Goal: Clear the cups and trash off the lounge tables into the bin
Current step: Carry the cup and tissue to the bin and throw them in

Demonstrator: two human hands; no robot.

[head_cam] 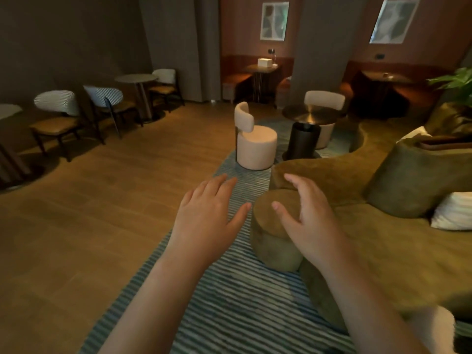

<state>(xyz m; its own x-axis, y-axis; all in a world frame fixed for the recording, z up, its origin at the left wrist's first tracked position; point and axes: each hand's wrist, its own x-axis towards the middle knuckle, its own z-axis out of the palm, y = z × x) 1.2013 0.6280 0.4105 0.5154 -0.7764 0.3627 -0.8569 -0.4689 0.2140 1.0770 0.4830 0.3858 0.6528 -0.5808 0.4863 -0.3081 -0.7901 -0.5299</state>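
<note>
My left hand [207, 213] and my right hand [310, 215] are stretched out in front of me over a striped rug, both with relaxed, spread fingers and holding nothing. Ahead stands a round dark lounge table [310, 114] on a black cylinder base; its top looks bare. Farther back, a booth table [263, 68] carries a white box [264, 62], and another booth table [385, 77] at the right has a small cup-like object [385, 74]. No bin is in sight.
An olive curved sofa [383, 238] with cushions fills the right side, its round end just under my right hand. A beige round chair [255, 144] stands by the lounge table. Café chairs and a round table [135, 78] line the left wall. Wooden floor lies at left.
</note>
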